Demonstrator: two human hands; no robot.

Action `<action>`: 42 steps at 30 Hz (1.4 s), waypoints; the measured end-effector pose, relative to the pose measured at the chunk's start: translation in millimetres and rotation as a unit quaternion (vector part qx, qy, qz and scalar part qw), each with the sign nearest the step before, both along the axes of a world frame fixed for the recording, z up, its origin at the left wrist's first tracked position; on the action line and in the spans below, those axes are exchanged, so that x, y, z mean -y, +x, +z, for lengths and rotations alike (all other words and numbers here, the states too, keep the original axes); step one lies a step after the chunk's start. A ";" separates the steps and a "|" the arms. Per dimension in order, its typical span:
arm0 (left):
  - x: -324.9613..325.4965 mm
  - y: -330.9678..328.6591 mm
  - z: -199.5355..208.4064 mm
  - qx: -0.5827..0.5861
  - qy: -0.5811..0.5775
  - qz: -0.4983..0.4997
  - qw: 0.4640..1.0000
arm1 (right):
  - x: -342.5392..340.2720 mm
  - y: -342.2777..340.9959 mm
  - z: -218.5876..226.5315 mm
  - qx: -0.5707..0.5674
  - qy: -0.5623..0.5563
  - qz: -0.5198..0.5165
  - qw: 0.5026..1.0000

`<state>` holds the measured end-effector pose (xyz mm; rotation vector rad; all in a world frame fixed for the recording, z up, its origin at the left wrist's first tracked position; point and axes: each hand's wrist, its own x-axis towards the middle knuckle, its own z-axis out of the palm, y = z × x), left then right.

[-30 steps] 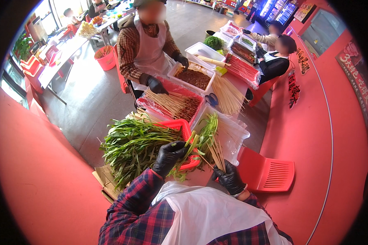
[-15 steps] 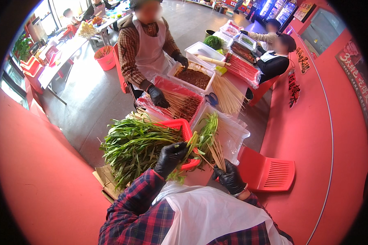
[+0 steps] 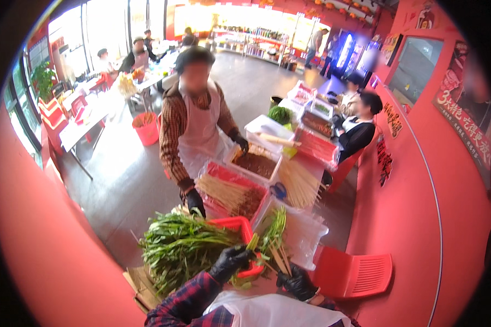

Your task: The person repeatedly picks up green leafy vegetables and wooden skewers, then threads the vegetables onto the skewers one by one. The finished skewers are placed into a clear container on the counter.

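Skewering greens: black-gloved left hand (image 3: 230,262) grips a leafy green bunch (image 3: 183,248) at red plastic basket (image 3: 239,229); right hand (image 3: 297,282) (gloved too) closed round thin bamboo skewers (image 3: 280,259). Next, prob.: line up stick w/ stems.

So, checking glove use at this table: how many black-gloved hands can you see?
4: the wearer's left hand on the green leafy stalks, right hand holding wooden skewers; the standing person's two gloved hands. Others may be hidden.

left hand (image 3: 230,262): black glove | right hand (image 3: 295,282): black glove | sleeves: red-blue plaid | torso: white apron
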<state>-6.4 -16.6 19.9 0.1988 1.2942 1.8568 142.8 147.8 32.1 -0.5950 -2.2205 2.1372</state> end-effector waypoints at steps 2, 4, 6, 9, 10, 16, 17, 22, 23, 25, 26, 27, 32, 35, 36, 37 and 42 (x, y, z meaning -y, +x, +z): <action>6.0 -1.7 -11.4 -0.032 -0.018 -0.023 0.999 | 1.4 -3.5 6.2 0.013 0.018 0.025 0.999; 6.1 -0.9 -16.7 -0.027 -0.039 -0.021 0.999 | 2.9 -3.1 2.0 0.011 -0.002 0.008 1.000; 4.8 -0.1 -13.0 -0.010 -0.069 -0.021 0.997 | 3.6 -1.8 0.8 -0.028 0.057 0.009 0.998; 1.9 4.2 -5.3 -0.001 -0.090 -0.038 0.995 | 5.7 -4.5 11.9 0.023 0.115 0.010 0.993; 0.3 5.5 -3.5 0.003 -0.077 -0.033 0.997 | 6.8 -4.7 15.5 0.058 0.121 0.005 0.991; -12.5 15.4 -27.8 -0.023 -0.044 -0.099 0.994 | 3.4 -7.4 -17.2 -0.063 0.053 -0.007 0.997; -15.9 16.6 -30.0 -0.013 -0.026 -0.092 0.995 | 1.5 -7.7 -10.8 -0.087 0.033 -0.014 0.996; -14.9 12.0 -63.6 -0.107 0.028 -0.248 0.962 | -39.2 0.8 -14.0 -0.063 0.037 -0.066 0.995; -7.5 14.4 -84.4 -0.175 0.037 -0.223 0.958 | -52.0 3.0 -28.0 -0.090 0.046 -0.069 0.992; 4.8 9.8 -87.6 -0.070 0.006 -0.275 0.959 | -70.4 10.0 -31.6 -0.079 -0.100 -0.129 0.983; 9.5 5.4 -85.0 -0.036 0.002 -0.313 0.949 | -86.3 22.8 -45.2 -0.002 0.004 -0.116 0.993; 12.1 2.6 -79.5 -0.004 -0.004 -0.349 0.937 | -98.3 36.4 -67.1 0.013 -0.013 -0.117 0.993; -25.0 8.5 -53.9 0.081 -0.078 -0.290 0.950 | -103.0 71.4 -83.8 0.115 -0.038 -0.190 0.974; -76.5 2.3 -46.1 0.103 -0.085 -0.223 0.966 | -140.1 116.7 -125.9 0.110 0.193 -0.246 0.943; -95.8 -3.2 -40.2 0.113 -0.069 -0.202 0.970 | -157.7 139.2 -143.6 0.060 0.135 -0.333 0.931; -113.7 -9.4 -35.3 0.124 -0.053 -0.178 0.975 | -174.4 160.4 -156.5 0.035 0.064 -0.408 0.910; -202.4 -47.0 -83.3 0.035 -0.110 -0.147 0.982 | -210.1 261.6 -170.9 0.085 -0.098 -0.514 0.848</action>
